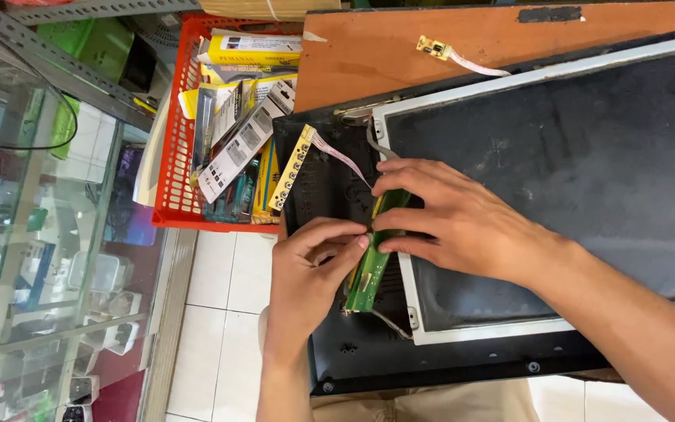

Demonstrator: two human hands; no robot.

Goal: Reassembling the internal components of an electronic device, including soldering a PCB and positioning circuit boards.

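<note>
Under both hands (384,234), pinching, green circuit board (369,273) half hidden; far end unseen.

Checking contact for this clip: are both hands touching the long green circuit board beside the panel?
Touching. The head view shows the left hand and right hand with fingertips on the green circuit board, no gap visible.

A brown wooden tabletop (400,55) bears a black monitor casing (337,352) and a small yellow board (431,47).

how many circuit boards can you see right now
3. A green board under both hands beside the panel; a yellow strip board near the red basket; a small yellow board on the wooden top. Others may be hidden.
</note>
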